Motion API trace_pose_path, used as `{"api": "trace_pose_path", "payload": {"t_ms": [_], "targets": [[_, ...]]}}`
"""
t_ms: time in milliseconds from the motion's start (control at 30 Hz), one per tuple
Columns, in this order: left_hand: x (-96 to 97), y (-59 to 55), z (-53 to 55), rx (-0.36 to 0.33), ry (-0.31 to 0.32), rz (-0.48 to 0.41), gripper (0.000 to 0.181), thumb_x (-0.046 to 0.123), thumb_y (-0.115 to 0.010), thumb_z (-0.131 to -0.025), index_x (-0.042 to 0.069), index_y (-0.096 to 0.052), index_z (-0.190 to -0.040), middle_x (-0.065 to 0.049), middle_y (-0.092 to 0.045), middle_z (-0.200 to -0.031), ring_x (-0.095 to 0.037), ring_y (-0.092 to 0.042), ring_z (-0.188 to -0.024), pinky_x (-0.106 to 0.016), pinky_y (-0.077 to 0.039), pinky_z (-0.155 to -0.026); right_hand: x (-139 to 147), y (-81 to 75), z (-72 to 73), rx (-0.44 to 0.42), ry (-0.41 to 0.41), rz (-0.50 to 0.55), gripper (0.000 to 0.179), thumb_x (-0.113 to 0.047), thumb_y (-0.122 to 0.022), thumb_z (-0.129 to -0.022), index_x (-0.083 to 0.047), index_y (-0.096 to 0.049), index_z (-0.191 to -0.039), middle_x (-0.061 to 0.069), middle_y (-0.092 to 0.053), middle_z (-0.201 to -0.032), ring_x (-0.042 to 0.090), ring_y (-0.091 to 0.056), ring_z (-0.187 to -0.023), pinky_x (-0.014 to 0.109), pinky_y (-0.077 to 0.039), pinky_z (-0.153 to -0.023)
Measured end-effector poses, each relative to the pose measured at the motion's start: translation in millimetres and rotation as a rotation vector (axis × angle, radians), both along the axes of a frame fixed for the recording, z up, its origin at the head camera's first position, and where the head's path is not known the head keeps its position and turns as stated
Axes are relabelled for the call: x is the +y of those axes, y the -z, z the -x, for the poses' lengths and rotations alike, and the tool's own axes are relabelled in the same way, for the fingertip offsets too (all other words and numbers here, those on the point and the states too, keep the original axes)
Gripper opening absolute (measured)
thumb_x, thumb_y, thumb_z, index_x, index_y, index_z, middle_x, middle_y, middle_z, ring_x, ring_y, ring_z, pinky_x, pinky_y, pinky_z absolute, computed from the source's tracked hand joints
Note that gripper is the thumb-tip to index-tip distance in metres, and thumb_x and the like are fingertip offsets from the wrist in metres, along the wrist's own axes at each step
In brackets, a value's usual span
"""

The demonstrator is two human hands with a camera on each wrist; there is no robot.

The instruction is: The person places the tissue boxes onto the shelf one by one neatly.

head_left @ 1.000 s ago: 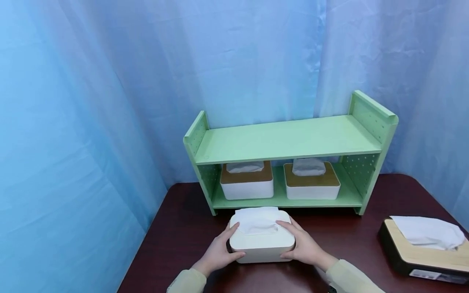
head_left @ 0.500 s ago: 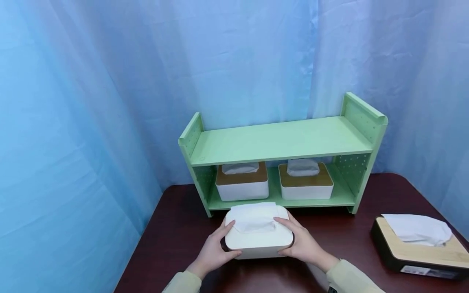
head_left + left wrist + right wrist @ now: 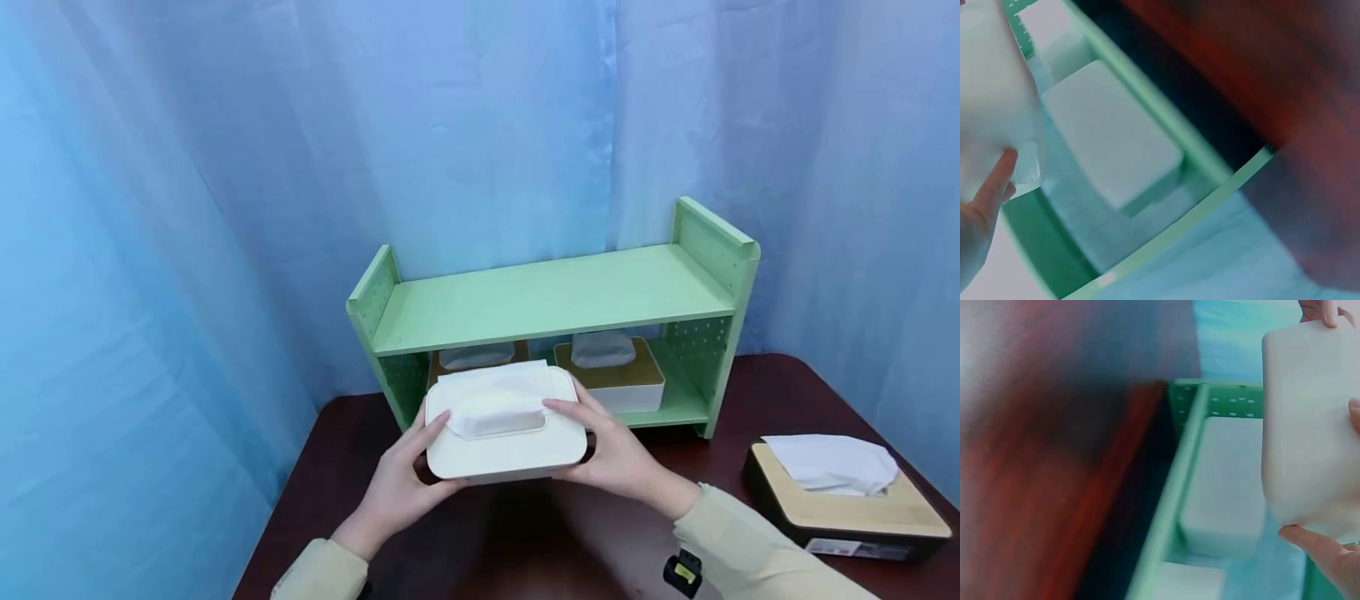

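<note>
A white tissue box [image 3: 495, 454] with a tissue sticking out of its top slot hangs above the table, in front of the green shelf [image 3: 555, 296]. My left hand [image 3: 397, 483] grips its left end, fingers on the far side and thumb on the near side. On the opposite end, my right hand [image 3: 618, 454] holds it the same way. Both wrist views show the box's plain white wall [image 3: 1307, 431] between the hands. On the lower shelf sit two white tissue boxes with wooden lids; the right one [image 3: 622, 383] shows mostly, the left one [image 3: 521, 350] is largely hidden behind the held box.
A black tissue box with a light wooden lid [image 3: 862, 504] lies at the right of the dark red table [image 3: 337, 450]. Blue curtains [image 3: 480, 133] hang behind and to the left. The shelf's side panels [image 3: 716, 233] rise above its top board.
Both hands have raised the white tissue box off the table and moved it toward the shelf, so it now covers much of the left box there. The head view has shifted slightly.
</note>
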State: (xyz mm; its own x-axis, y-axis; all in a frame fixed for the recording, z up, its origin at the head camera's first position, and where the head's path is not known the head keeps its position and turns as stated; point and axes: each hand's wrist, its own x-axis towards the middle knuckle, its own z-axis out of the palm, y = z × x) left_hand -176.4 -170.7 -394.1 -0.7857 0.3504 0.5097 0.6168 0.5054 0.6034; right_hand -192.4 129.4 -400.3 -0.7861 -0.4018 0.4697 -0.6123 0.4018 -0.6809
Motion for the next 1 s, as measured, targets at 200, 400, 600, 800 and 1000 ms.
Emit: {"api": "trace_pose_path", "payload": {"t_ms": [200, 400, 600, 800, 1000], "targets": [[-2.9, -34.9, 13.8, 0.21, 0.033, 0.078, 0.088, 0.01, -0.086, -0.066, 0.009, -0.043, -0.143, -0.021, -0.019, -0.155, -0.038, -0.028, -0.139, -0.014, -0.038, -0.099, 2, -35.7, 10.1, 0.179, -0.025, 0.024, 0.079, -0.001, -0.086, -0.062, -0.008, -0.052, -0.134, 0.025, -0.013, -0.155, 0.046, -0.032, -0.133, 0.029, -0.054, -0.083], [-5.9, -66.9, 31.8, 0.325, 0.044, 0.113, 0.087, 0.007, -0.086, -0.066, 0.007, -0.043, -0.142, -0.023, -0.018, -0.155, -0.038, -0.036, -0.135, -0.031, -0.048, -0.095, -1, -62.3, 26.9, 0.294, -0.004, 0.033, 0.079, 0.002, -0.085, -0.062, -0.007, -0.052, -0.133, 0.023, -0.014, -0.156, 0.043, -0.036, -0.132, 0.027, -0.054, -0.082], [-5.6, -80.8, 49.1, 0.25, 0.043, 0.118, 0.085, 0.007, -0.083, -0.07, 0.007, -0.041, -0.144, -0.022, -0.016, -0.156, -0.037, -0.028, -0.14, -0.044, -0.047, -0.095, -3, -76.2, 39.4, 0.189, 0.024, 0.015, 0.078, 0.001, -0.082, -0.068, -0.009, -0.048, -0.138, 0.017, -0.006, -0.159, 0.04, -0.029, -0.138, 0.04, -0.052, -0.085], [-3.9, -81.6, 63.5, 0.18, 0.057, 0.052, 0.084, 0.006, -0.081, -0.073, 0.01, -0.039, -0.145, -0.018, -0.014, -0.157, -0.033, -0.028, -0.14, -0.041, -0.049, -0.093, -5, -85.6, 49.8, 0.079, 0.002, 0.058, 0.075, 0.006, -0.076, -0.073, -0.009, -0.045, -0.14, 0.01, 0.002, -0.16, 0.037, -0.027, -0.14, 0.046, -0.051, -0.086], [-5.9, -82.8, 67.4, 0.134, 0.052, 0.039, 0.083, 0.008, -0.08, -0.075, 0.011, -0.038, -0.146, -0.018, -0.011, -0.158, -0.033, -0.032, -0.138, -0.039, -0.052, -0.088, -7, -92.8, 52.2, 0.043, 0.013, 0.005, 0.074, 0.004, -0.075, -0.076, -0.01, -0.044, -0.141, 0.012, 0.004, -0.16, 0.04, -0.022, -0.141, 0.049, -0.05, -0.088]]}}
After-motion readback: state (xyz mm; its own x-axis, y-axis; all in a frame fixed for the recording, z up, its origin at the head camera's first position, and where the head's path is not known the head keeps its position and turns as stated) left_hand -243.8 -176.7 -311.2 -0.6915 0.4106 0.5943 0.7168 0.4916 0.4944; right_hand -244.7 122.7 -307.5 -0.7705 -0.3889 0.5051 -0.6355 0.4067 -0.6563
